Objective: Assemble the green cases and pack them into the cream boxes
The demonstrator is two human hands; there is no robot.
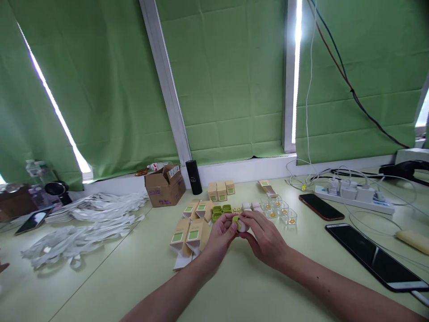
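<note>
My left hand (225, 232) and my right hand (263, 230) meet over the table, both closed around a small white rounded piece with a yellow-green part (241, 226). Fingers cover much of it, so its exact kind is unclear. Just beyond my hands are small green square trays (221, 210) and several white rounded pieces (252, 206). To the right of them stand clear plastic cups (277, 208) with gold-coloured bits inside. Left of my hands, flattened beige cartons with green labels (191, 230) lie in a group.
Small folded boxes (221, 190) stand at the back beside a black cylinder (194, 177) and an open cardboard box (165, 185). White straps (90, 223) are heaped left. Phones (375, 255), cables and a power strip (355, 199) lie right. Someone's fingertips (3, 266) show at the left edge.
</note>
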